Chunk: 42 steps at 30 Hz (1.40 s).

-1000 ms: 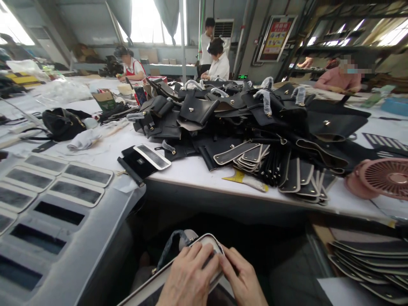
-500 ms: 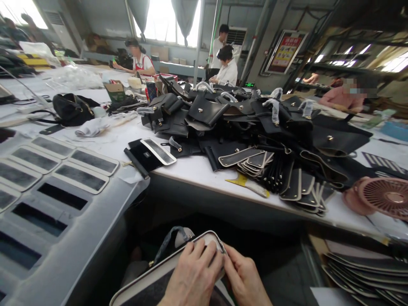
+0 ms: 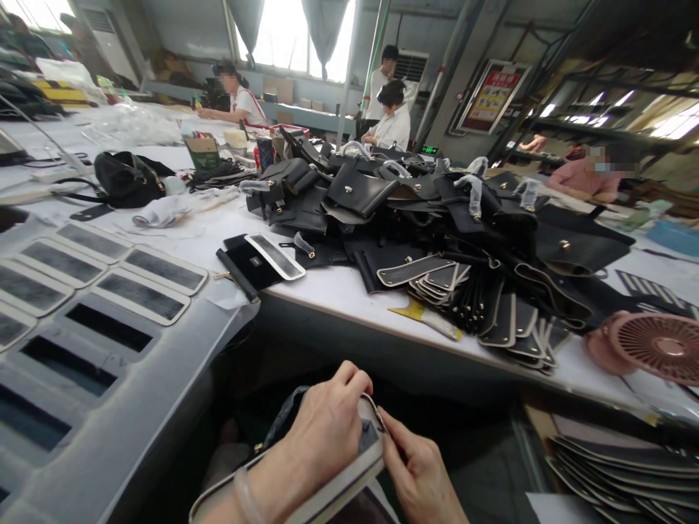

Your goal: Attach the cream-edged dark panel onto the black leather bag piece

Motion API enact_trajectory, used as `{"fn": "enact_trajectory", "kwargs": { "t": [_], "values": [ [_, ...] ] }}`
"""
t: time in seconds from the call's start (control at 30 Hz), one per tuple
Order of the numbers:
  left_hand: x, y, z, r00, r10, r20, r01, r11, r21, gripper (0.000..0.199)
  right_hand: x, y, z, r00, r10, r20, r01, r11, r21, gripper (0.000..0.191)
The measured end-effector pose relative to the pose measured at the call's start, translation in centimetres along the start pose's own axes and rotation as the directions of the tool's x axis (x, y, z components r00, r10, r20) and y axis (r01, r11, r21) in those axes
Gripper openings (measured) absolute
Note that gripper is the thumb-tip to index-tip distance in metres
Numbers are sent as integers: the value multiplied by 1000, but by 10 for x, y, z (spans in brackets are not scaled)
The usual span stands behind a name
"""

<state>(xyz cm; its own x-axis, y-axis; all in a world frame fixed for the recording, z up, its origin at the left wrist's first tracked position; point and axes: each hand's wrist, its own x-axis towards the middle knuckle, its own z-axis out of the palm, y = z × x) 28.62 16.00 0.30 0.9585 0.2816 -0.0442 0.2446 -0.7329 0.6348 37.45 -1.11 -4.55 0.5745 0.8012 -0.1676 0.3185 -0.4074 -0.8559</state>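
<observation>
A dark bag piece with a pale border (image 3: pixel 349 473) is at the bottom centre, over my lap. Across its upper part lies my left hand (image 3: pixel 330 415), its fingers curled over the far edge near the corner. My right hand (image 3: pixel 418 466) pinches the right edge by that same corner, thumb and fingers close together. Behind my left wrist shows a wrapped dark handle (image 3: pixel 284 416) with a small gold fitting. My left hand and forearm hide much of the piece.
Black bags (image 3: pixel 360 191) are heaped on the white table, with bordered panels (image 3: pixel 415 271) at its front. Pale-edged panels (image 3: pixel 156 271) lie on the grey slotted surface at left. A pink fan (image 3: pixel 655 346) stands right, above stacked panels (image 3: pixel 628 473). Several people sit or stand beyond.
My left hand has shifted up and its wrist has turned, bringing the forearm across the piece. The fingers now curl over the far edge. My right hand stays by the corner.
</observation>
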Motion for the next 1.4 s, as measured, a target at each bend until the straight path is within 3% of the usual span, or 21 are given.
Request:
{"fn": "enact_trajectory", "kwargs": {
  "t": [0.1,0.27,0.37,0.5,0.63,0.83,0.9,1.0,1.17,1.23,1.33,1.4],
  "values": [
    [13,-8,-2,1000,21,10,-21,998,-51,36,0,1,1,999,-13,-34,12,1000,-23,42],
    [35,-21,5,989,94,114,-79,988,-129,31,-1,1,3,985,-124,-120,108,985,-133,37],
    [43,-26,7,975,121,185,-87,979,-182,31,-3,2,5,972,-139,-190,118,986,-116,34],
    [45,-33,7,966,119,228,-63,969,-240,33,-4,6,4,981,-135,-139,121,987,-107,35],
    [46,-44,6,953,91,289,-1,954,-299,33,-3,3,3,992,-35,-120,31,999,-40,35],
    [49,-48,4,929,12,371,120,936,-330,31,6,-6,8,983,162,-86,-138,963,231,47],
    [49,-44,3,935,-4,354,124,940,-317,29,10,-7,9,981,175,-79,-156,968,199,46],
    [47,-38,0,948,-10,319,109,950,-294,25,18,-8,8,978,168,-124,-169,986,4,42],
    [17,-19,-10,989,-15,150,40,985,-166,33,26,-10,4,989,138,-44,-143,983,-118,41],
    [-1,-10,-8,993,74,93,-71,997,-36,33,26,-12,3,995,102,-10,-103,991,-85,42],
    [-23,-5,9,958,263,114,-280,945,172,31,25,-14,2,1000,18,5,-18,999,-30,40],
    [-30,-9,24,943,309,127,-332,908,256,41,23,-13,2,1000,-9,-6,9,999,-30,37]
  ]
}}
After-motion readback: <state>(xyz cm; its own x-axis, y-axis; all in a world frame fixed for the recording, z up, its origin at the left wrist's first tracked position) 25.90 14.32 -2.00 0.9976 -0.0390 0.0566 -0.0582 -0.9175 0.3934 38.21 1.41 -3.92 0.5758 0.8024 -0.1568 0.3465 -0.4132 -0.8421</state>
